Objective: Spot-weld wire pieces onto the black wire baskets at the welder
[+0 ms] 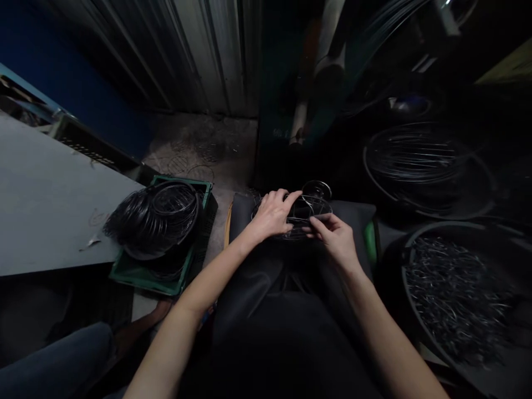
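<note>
1. Both of my hands meet over the dark apron point(291, 299) on my lap, and I take that apron as my landmark.
2. At the apron's far edge, my left hand point(272, 213) lies curled over a round wire frame point(310, 208), its fingers spread across the top with the forefinger stretched out along a wire.
3. Just right of it, my right hand point(336, 238) pinches the near rim of the same frame between thumb and fingertips, closed on the wire.
4. The frame rests on the apron's far end, touching both hands.
5. Left of the apron, a green crate point(145, 274) holds a heap of black wire rings point(155, 216).
6. Right of the apron, a dark tub point(449, 354) is full of small metal pieces point(453, 293); I cannot tell what they are.
7. Beyond that tub sits a coil of wire point(415, 158).
</note>
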Motion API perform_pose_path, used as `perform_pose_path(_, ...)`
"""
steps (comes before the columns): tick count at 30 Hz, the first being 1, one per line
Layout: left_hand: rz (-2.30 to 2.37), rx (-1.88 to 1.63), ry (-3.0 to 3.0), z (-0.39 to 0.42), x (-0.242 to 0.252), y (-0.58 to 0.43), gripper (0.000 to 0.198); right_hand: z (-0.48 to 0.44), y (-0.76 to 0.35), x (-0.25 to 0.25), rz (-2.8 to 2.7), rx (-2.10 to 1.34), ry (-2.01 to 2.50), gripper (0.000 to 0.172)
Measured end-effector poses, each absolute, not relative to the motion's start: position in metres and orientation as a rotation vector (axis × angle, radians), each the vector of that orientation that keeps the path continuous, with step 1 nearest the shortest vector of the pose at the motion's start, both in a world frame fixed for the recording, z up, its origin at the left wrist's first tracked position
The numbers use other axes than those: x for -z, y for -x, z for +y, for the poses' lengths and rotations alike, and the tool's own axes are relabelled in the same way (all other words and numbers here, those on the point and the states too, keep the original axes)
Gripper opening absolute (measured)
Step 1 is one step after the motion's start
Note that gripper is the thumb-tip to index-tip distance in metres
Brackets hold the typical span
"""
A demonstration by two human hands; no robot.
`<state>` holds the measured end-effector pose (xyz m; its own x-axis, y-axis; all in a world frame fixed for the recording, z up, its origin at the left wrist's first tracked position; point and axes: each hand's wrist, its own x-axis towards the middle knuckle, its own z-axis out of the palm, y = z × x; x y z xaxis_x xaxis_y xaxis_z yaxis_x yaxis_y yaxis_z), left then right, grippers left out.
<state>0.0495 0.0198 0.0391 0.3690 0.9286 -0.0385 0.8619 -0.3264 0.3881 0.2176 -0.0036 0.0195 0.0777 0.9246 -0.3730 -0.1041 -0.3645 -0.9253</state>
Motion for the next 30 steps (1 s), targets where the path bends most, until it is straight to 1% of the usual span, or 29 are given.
perform_pose_path(5,1.618,-0.251,-2.226,0.017,-0.041,-0.055,0.058,0.007,-0.215,-0.012,-0.898,-1.394,1.484,0.04)
perform_pose_path(9,1.639,-0.347,-2.225,0.015,-0.034,-0.058,0.053,0.005,-0.215,-0.01,-0.965,-1.356,1.526,0.034)
perform_pose_path(13,1.607,-0.485,-2.208,0.017,-0.031,-0.054,0.046,0.003,-0.213,-0.013,-0.961,-1.329,1.548,0.031)
perform_pose_path(19,1.656,-0.709,-2.239,0.037,-0.041,-0.047,0.047,0.029,-0.202,-0.023,-1.058,-1.212,1.483,0.031)
perform_pose_path(23,1.675,-0.752,-2.276,0.059,-0.046,-0.043,0.048,0.053,-0.19,-0.031,-1.234,-1.035,1.474,0.033)
perform_pose_path(27,1.724,-0.811,-2.302,0.078,-0.049,-0.037,0.047,0.071,-0.178,-0.034,-1.47,-0.666,1.404,0.034)
perform_pose_path(30,1.739,-0.856,-2.298,0.089,-0.05,-0.033,0.05,0.083,-0.17,-0.03,-1.523,-0.504,1.339,0.033)
